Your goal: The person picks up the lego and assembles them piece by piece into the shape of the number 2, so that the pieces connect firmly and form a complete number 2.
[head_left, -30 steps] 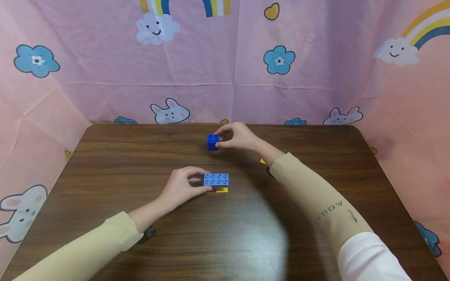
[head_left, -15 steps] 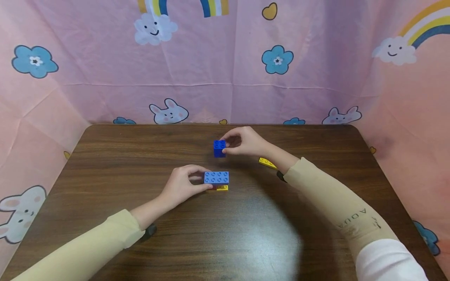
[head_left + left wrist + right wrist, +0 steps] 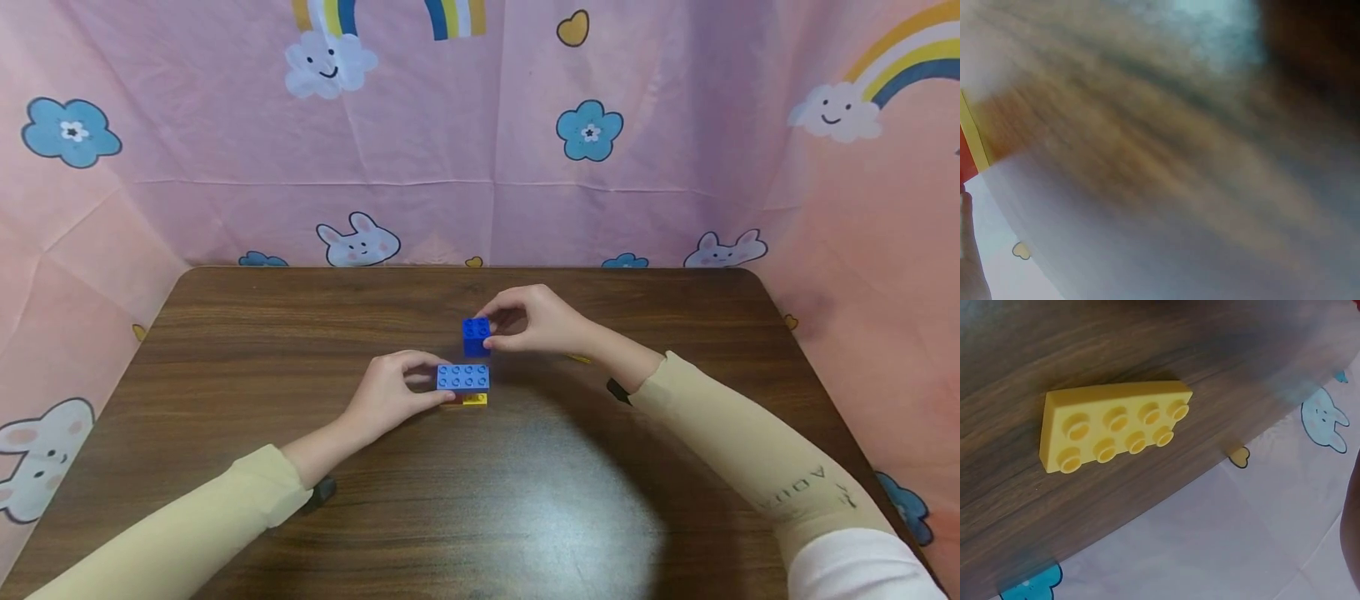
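Note:
My left hand grips the left end of a small stack of toy building bricks. A light blue brick with two rows of studs tops it, and red and yellow pieces show beneath. Between thumb and fingers, my right hand pinches a dark blue square brick just behind the stack, studs up. The left wrist view catches only a red and yellow edge of the stack and a fingertip.
A loose yellow brick lies studs up on the wooden table, mostly hidden by my right forearm in the head view. A pink patterned cloth hangs behind the table and at its sides.
My right hand has brought the dark blue brick nearer and slightly rightward, close behind the stack. My left hand has stayed almost still on the stack.

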`<state>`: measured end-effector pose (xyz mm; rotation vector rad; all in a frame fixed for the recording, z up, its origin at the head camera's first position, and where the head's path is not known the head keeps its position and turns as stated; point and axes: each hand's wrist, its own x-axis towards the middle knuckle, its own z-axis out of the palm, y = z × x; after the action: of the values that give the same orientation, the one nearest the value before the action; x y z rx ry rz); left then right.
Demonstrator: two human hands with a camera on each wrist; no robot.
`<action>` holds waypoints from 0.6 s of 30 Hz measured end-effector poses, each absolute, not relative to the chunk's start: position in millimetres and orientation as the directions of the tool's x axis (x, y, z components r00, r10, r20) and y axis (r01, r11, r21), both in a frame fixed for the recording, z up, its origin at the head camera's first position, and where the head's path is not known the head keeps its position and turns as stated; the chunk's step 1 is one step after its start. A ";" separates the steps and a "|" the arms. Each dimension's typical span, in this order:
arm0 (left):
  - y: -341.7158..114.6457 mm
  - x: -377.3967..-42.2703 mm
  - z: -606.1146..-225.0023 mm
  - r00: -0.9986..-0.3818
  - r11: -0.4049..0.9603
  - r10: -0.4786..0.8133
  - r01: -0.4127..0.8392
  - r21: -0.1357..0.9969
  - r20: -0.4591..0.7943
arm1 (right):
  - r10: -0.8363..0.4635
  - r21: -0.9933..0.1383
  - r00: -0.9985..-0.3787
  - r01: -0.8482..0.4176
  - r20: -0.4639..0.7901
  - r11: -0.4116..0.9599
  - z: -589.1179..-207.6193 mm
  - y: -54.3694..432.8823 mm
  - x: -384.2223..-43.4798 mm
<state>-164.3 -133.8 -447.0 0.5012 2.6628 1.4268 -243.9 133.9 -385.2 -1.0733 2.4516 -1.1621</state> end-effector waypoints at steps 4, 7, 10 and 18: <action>-133.4 -164.9 -447.6 -0.941 0.512 0.327 0.252 0.821 0.085 | -0.718 -0.744 -0.685 -0.544 0.126 0.388 -384.4 136.1 -235.2; -133.2 -165.3 -447.7 -0.940 0.510 0.331 0.256 0.821 0.087 | -0.731 -0.738 -0.669 -0.561 0.138 0.374 -384.6 137.4 -229.8; -132.8 -165.9 -447.6 -0.938 0.510 0.334 0.262 0.819 0.091 | -0.739 -0.740 -0.659 -0.566 0.140 0.365 -384.8 138.4 -225.6; -131.6 -167.9 -448.8 -0.937 0.501 0.333 0.269 0.823 0.103 | -0.734 -0.750 -0.666 -0.551 0.132 0.366 -390.1 140.3 -220.5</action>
<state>-167.9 -131.6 -448.8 0.5345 2.6614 1.4400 -220.5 140.3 -390.1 -1.1519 2.4012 -1.1844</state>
